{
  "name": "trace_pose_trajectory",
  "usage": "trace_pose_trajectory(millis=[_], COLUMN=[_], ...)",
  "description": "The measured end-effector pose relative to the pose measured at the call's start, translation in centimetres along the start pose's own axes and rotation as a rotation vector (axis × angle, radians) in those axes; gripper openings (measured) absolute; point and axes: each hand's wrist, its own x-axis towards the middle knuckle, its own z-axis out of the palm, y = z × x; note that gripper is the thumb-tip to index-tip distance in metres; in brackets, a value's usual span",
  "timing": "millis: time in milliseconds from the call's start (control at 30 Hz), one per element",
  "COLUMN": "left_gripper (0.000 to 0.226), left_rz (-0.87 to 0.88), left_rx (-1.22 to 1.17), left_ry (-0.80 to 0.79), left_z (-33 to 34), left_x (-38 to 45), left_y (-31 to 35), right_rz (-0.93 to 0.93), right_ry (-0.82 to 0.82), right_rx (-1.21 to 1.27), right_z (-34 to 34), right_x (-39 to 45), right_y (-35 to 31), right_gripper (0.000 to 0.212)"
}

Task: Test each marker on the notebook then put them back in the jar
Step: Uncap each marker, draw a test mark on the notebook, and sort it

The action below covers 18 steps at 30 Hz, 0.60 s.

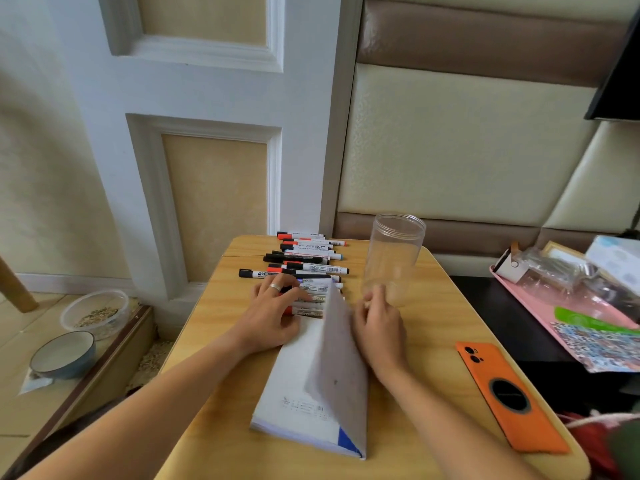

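Observation:
A notebook (304, 382) lies on the wooden table (433, 341), its grey cover (341, 358) raised upright. My right hand (379, 327) is behind the raised cover, its fingers curled at the cover's far edge. My left hand (273, 313), a ring on one finger, rests with spread fingers on the open white page and touches the nearest markers. Several whiteboard markers (304, 259) with red, black and blue caps lie side by side beyond the notebook. An empty clear plastic jar (394, 258) stands upright, lidless, to the right of the markers.
An orange phone (509, 396) lies face down on the table's right side. A pink tray (571, 306) with plastic wrapping and papers sits further right. Two bowls (62, 353) rest on the floor at left. A wall panel stands close behind the table.

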Motion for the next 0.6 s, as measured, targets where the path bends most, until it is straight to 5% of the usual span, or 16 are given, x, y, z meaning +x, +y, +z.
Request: trace_pose_trajectory(millis=[167,300,600], left_gripper=[0.049,0.032,0.041], left_rz=[-0.024,-0.065,-0.066], left_rx=[0.01,-0.048,-0.008], left_ry=[-0.04,-0.036,-0.049], left_z=[-0.1,-0.3,-0.3], left_x=[-0.1,-0.1,-0.2], left_y=[0.0,0.3,0.3], right_rz=[-0.127,-0.202,-0.457], right_ry=[-0.102,-0.211,-0.247], right_rx=[-0.06,-0.147,-0.282], right_z=[1.2,1.3,1.6], right_x=[0.0,0.5,1.8], right_y=[0.6,0.5,-0.1], right_gripper=[0.021,0.019,0.019])
